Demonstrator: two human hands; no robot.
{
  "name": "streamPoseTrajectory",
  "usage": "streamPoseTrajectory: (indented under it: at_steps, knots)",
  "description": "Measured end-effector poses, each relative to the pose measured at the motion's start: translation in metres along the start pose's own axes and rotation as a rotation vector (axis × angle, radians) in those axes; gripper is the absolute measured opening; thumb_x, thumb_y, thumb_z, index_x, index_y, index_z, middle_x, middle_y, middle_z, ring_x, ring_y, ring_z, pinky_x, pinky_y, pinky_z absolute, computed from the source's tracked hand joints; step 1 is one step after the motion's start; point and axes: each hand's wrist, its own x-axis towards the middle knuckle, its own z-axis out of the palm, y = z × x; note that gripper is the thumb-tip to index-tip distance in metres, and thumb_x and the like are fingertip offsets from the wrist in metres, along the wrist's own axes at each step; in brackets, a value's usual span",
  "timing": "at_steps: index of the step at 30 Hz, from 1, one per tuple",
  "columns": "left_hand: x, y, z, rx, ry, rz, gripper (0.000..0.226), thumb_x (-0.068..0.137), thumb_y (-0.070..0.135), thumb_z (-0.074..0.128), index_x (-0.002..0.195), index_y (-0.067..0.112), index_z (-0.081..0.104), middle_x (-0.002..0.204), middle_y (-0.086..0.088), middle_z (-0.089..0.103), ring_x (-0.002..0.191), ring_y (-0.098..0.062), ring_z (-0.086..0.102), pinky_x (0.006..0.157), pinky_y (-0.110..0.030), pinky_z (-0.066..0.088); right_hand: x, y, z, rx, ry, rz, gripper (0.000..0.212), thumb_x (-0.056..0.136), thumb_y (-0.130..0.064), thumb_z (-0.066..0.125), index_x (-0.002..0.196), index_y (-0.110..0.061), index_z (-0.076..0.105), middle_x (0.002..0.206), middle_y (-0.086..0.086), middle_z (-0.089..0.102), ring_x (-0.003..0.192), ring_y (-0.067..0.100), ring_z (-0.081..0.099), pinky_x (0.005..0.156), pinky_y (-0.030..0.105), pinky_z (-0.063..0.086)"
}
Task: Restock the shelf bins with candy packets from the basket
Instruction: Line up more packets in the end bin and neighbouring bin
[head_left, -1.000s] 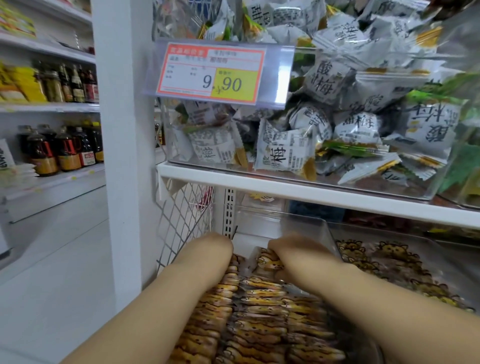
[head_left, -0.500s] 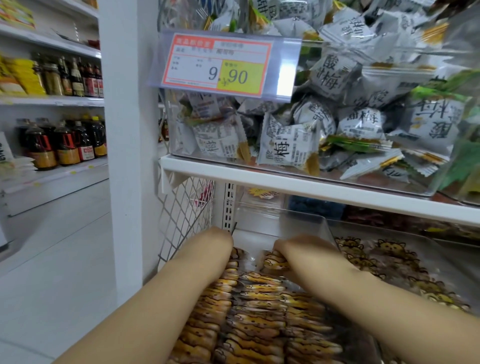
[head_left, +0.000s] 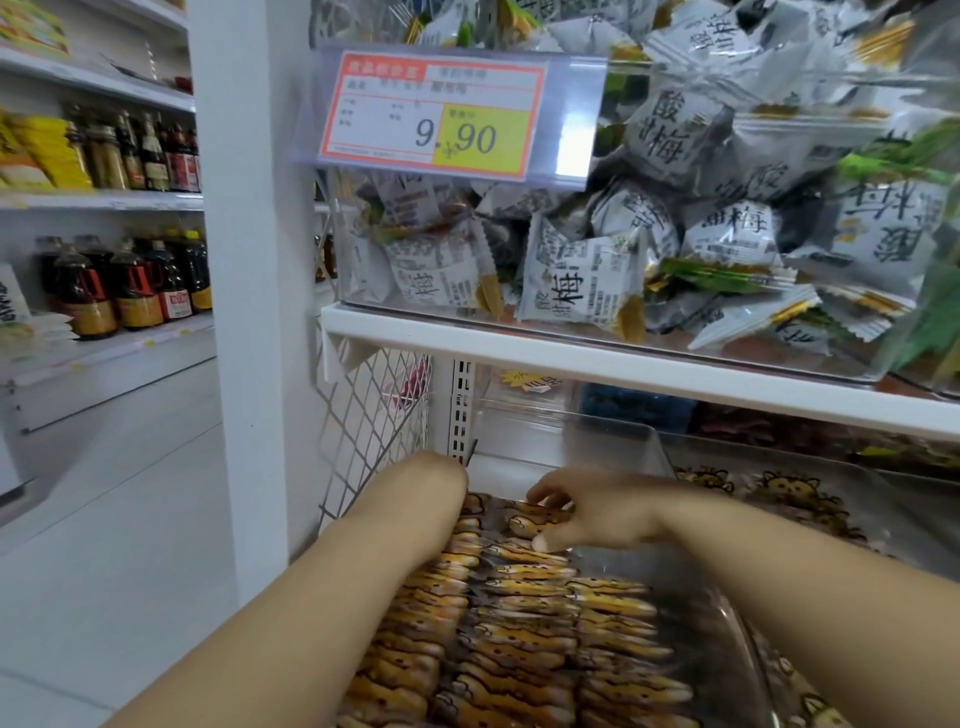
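On the far left, dark bottles (head_left: 130, 291) line a side shelf, followed by a white pillar (head_left: 249, 312) and a wire mesh panel (head_left: 374, 415). The left hand (head_left: 441, 483) dips into the clear bin (head_left: 613, 441) on the lower shelf. Its fingers are hidden below the wrist, so I cannot tell its grip. The orange packets (head_left: 519, 649) stand on edge in about 3 tight rows inside that bin. The right hand (head_left: 592, 514) pinches the farthest packets of the middle row in a narrow hold, fingers (head_left: 545, 491) behind and thumb in front. The packets look light, thin, crinkly and slippery, and are likely brittle inside. They are best squeezed gently across their flat faces, several together. Up right, white packets (head_left: 582, 291) fill the upper bin.
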Motion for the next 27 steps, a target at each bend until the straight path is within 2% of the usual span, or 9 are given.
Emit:
streamPoseTrajectory:
  at_steps: [3, 6, 11, 14, 18, 21, 23, 25, 27]
  knots:
    - [-0.003, 0.002, -0.001, -0.032, -0.027, -0.015, 0.031, 0.093, 0.003, 0.054, 0.119, 0.015, 0.066, 0.114, -0.011, 0.064, 0.100, -0.027, 0.064, 0.082, -0.034, 0.051, -0.005, 0.007, -0.005, 0.262, -0.129, 0.028, 0.075, 0.089, -0.013, 0.070, 0.153, -0.026, 0.034, 0.150, 0.003, 0.043, 0.128, 0.021, 0.050, 0.095, 0.028, 0.052]
    - [-0.010, 0.007, -0.011, -0.094, -0.048, -0.002, 0.036, 0.097, 0.006, 0.053, 0.126, 0.022, 0.066, 0.125, -0.006, 0.062, 0.106, -0.023, 0.062, 0.080, -0.028, 0.047, -0.003, 0.009, -0.006, 0.481, -0.127, 0.059, 0.078, 0.084, 0.005, 0.064, 0.151, -0.025, 0.038, 0.149, 0.009, 0.043, 0.129, 0.023, 0.048, 0.102, 0.032, 0.050]
    - [-0.033, 0.015, -0.019, -0.297, -0.163, 0.121, 0.047, 0.105, 0.030, 0.045, 0.150, 0.038, 0.037, 0.158, -0.001, 0.033, 0.142, -0.023, 0.036, 0.117, -0.039, 0.033, -0.002, 0.006, -0.008, 0.921, -0.174, 0.100, 0.072, 0.088, 0.015, 0.053, 0.152, -0.012, 0.032, 0.148, 0.022, 0.037, 0.117, 0.026, 0.056, 0.092, 0.028, 0.052]
    - [-0.040, 0.019, -0.018, -0.218, -0.283, 0.126, 0.054, 0.106, 0.044, 0.034, 0.155, 0.048, 0.011, 0.168, 0.005, 0.005, 0.153, -0.026, 0.011, 0.123, -0.051, 0.015, 0.002, 0.000, -0.003, 0.825, -0.136, 0.120, 0.073, 0.090, 0.011, 0.058, 0.153, -0.013, 0.031, 0.154, 0.021, 0.035, 0.135, 0.032, 0.044, 0.094, 0.026, 0.047]
    - [-0.042, 0.026, -0.020, -0.130, -0.334, 0.116, 0.057, 0.104, 0.055, 0.028, 0.154, 0.052, 0.000, 0.167, 0.005, -0.012, 0.154, -0.025, -0.005, 0.122, -0.057, 0.001, 0.007, -0.016, 0.007, 0.554, -0.074, 0.144, 0.073, 0.093, 0.001, 0.062, 0.155, -0.018, 0.028, 0.155, 0.013, 0.038, 0.136, 0.026, 0.045, 0.074, 0.015, 0.047]
    - [-0.043, 0.028, -0.021, -0.115, -0.364, 0.105, 0.059, 0.104, 0.056, 0.027, 0.155, 0.049, 0.000, 0.167, 0.004, -0.014, 0.154, -0.023, -0.009, 0.122, -0.056, -0.002, 0.009, -0.012, 0.005, 0.584, -0.082, 0.161, 0.076, 0.091, -0.006, 0.068, 0.155, -0.020, 0.028, 0.157, 0.011, 0.035, 0.140, 0.027, 0.039, 0.091, 0.024, 0.046]
    - [-0.043, 0.026, -0.021, -0.125, -0.368, 0.098, 0.058, 0.103, 0.057, 0.027, 0.155, 0.049, 0.002, 0.167, 0.005, -0.012, 0.154, -0.023, -0.008, 0.122, -0.055, -0.002, 0.005, -0.004, -0.001, 0.653, -0.116, 0.202, 0.059, 0.092, -0.013, 0.068, 0.145, -0.014, 0.042, 0.140, 0.008, 0.049, 0.127, 0.024, 0.049, 0.095, 0.029, 0.045]
    - [-0.044, 0.025, -0.021, -0.141, -0.375, 0.090, 0.057, 0.103, 0.056, 0.028, 0.155, 0.050, 0.005, 0.167, 0.005, -0.011, 0.154, -0.023, -0.007, 0.122, -0.055, -0.002, 0.002, 0.000, -0.001, 0.683, -0.144, 0.230, 0.032, 0.095, -0.017, 0.064, 0.125, -0.007, 0.057, 0.113, 0.007, 0.056, 0.098, 0.017, 0.056, 0.083, 0.028, 0.051]
    - [-0.044, 0.025, -0.021, -0.162, -0.376, 0.089, 0.055, 0.104, 0.055, 0.029, 0.154, 0.051, 0.008, 0.167, 0.006, -0.009, 0.154, -0.024, -0.006, 0.122, -0.056, -0.003, 0.003, 0.003, 0.002, 0.600, -0.122, 0.252, 0.029, 0.096, -0.020, 0.063, 0.122, -0.006, 0.061, 0.112, 0.008, 0.058, 0.092, 0.017, 0.057, 0.075, 0.025, 0.053]
